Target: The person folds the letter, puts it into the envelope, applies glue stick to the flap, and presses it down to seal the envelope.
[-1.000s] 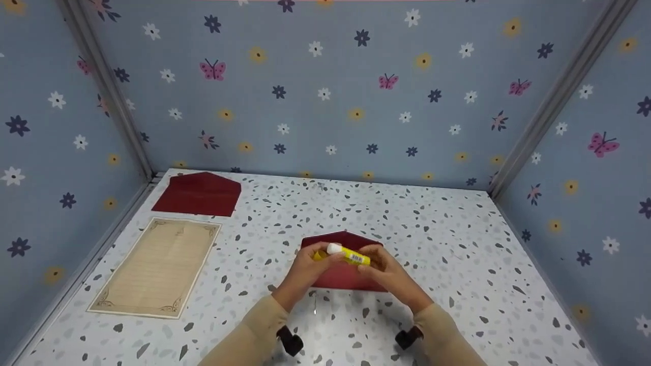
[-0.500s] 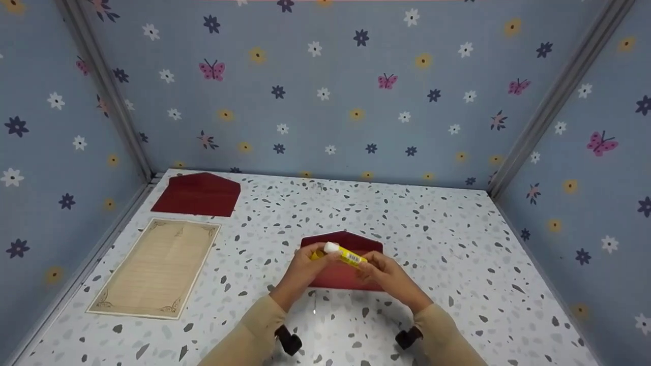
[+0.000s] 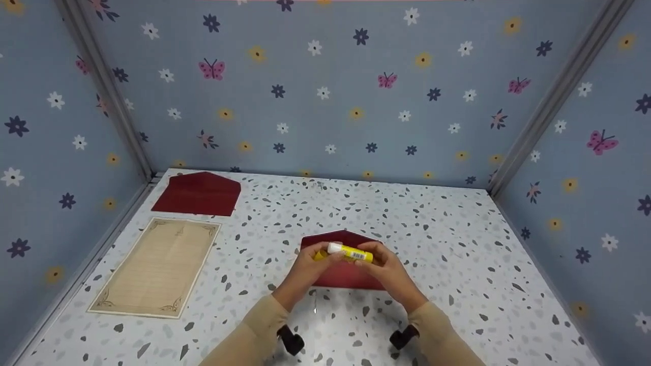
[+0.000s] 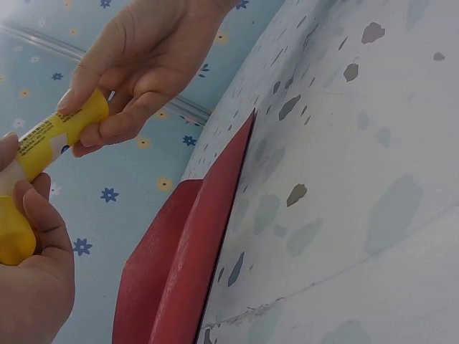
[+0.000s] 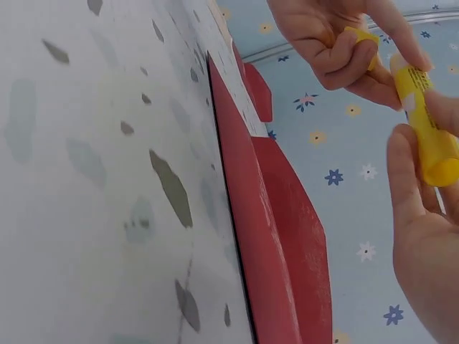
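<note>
Over a red envelope, both hands hold a yellow glue stick with a white end. My right hand pinches its yellow base between thumb and fingers. The left hand keeps a yellow cap in its curled fingers, while its thumb and forefinger are at the stick's white end. In the right wrist view the cap partly shows among the left fingers, and the glue stick tilts between the hands. The envelope lies on the speckled table with its pointed flap raised away from the person.
A second red envelope lies flat at the table's back left. In front of it is a bordered beige letter sheet. Flower-patterned walls enclose the table at the back and both sides.
The right fingers have shifted on the base of the glue stick, and the stick now lies nearer level. The left hand stays almost in place with the cap. Envelopes and sheet have not moved.
</note>
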Tool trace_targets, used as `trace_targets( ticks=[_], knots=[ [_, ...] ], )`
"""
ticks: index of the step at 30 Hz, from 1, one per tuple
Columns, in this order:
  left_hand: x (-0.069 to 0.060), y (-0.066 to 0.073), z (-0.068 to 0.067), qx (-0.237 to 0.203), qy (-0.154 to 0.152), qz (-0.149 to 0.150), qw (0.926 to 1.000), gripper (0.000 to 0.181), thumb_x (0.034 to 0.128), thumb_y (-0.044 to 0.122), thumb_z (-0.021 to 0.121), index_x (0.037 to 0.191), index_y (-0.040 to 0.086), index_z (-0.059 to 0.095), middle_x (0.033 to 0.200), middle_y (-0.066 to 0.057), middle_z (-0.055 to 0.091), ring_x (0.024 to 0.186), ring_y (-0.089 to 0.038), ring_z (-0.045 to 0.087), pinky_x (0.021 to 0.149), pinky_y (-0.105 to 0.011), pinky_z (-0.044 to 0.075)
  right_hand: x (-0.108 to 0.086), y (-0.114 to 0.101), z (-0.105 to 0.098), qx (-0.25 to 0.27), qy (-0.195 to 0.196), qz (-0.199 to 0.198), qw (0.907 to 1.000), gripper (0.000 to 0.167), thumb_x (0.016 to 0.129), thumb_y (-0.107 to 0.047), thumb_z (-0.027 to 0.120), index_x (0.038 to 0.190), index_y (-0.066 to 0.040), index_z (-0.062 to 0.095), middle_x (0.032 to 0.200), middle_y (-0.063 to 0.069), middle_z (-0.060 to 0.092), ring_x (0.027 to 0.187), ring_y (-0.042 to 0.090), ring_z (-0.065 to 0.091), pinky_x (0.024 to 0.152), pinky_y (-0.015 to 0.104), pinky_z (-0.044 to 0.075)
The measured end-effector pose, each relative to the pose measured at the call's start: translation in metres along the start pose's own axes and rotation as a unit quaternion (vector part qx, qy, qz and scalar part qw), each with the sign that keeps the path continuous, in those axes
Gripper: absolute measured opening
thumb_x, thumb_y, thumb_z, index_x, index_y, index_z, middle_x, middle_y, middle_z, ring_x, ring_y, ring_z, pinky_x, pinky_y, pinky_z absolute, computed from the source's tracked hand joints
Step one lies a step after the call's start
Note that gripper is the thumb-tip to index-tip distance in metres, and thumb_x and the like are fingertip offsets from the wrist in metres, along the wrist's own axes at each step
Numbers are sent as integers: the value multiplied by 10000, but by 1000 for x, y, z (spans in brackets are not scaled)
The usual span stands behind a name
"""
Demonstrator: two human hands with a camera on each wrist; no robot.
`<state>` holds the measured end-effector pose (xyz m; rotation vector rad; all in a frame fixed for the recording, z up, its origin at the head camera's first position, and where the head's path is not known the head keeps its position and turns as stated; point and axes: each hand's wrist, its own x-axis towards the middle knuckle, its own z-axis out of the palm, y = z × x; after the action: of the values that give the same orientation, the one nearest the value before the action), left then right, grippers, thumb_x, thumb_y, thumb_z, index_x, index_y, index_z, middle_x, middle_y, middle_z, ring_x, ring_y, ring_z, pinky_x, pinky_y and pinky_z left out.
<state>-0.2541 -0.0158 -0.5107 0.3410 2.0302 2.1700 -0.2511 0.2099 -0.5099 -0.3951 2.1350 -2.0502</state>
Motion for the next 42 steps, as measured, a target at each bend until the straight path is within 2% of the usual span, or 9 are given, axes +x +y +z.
trace_targets(
  ticks=[8,13,16,18,24,27,32,36,42],
  knots=[
    [-1,1,-4,164,-108,-93,9998,499,895,364,769,1307,105,661,1180,-58,649,1025,-205,609,889,-301,526,0,0,-4,-211,265,-20,9994,460,919,-269,750,1304,-62,609,1240,136,619,1074,268,601,917,336,524],
    [-5,1,-19,954,-305,-40,9950,411,958,260,703,1342,131,634,1148,-54,615,1041,-212,570,907,-313,493,-1,-3,-10,-194,539,-93,9983,431,915,-265,756,1269,-58,624,1242,139,614,1081,269,589,954,396,513],
    [-10,1,-29,1738,-492,53,9835,306,996,221,644,1293,148,657,1110,-12,627,1012,-210,553,894,-353,474,-2,-2,-14,-179,660,-86,9976,418,911,-266,761,1249,-60,627,1239,140,610,1089,272,587,996,460,484],
    [-13,0,-35,2270,-580,193,9720,255,999,205,638,1242,138,675,1101,14,651,1001,-200,567,905,-377,477,-2,-1,-16,-237,717,-65,9971,408,913,-272,757,1239,-65,626,1236,134,615,1095,266,590,1017,485,464],
    [-17,0,-43,3680,-803,465,9252,153,963,124,680,1108,97,720,998,56,676,922,-161,585,876,-370,512,0,0,-22,-361,784,-12,9963,482,929,-280,738,1285,8,584,1229,122,621,1103,258,591,976,360,498],
    [-18,-1,-44,4117,-978,375,9053,131,940,100,703,1061,130,745,948,75,674,879,-143,583,851,-341,519,1,-1,-24,-322,769,-7,9965,510,938,-273,727,1305,38,558,1236,132,611,1111,267,589,944,301,504],
    [-19,-4,-44,4558,-1235,333,8808,157,916,104,733,1059,155,777,971,78,699,886,-127,587,879,-347,521,2,-2,-26,-310,828,-3,9961,456,956,-258,704,1292,17,566,1229,136,601,1120,267,592,969,312,496],
    [-21,-6,-45,4692,-1337,304,8724,189,917,145,746,1103,149,781,1025,80,709,926,-114,601,905,-364,521,3,-1,-31,-332,846,4,9959,431,969,-264,684,1313,-26,581,1243,157,602,1118,269,593,1005,354,481],
    [-22,-5,-46,4681,-1350,352,8726,173,906,120,753,1075,126,788,1022,57,713,953,-138,618,905,-374,525,5,-1,-37,-401,787,33,9961,395,989,-275,652,1345,-107,620,1255,189,614,1076,281,615,1036,428,460]
  ],
)
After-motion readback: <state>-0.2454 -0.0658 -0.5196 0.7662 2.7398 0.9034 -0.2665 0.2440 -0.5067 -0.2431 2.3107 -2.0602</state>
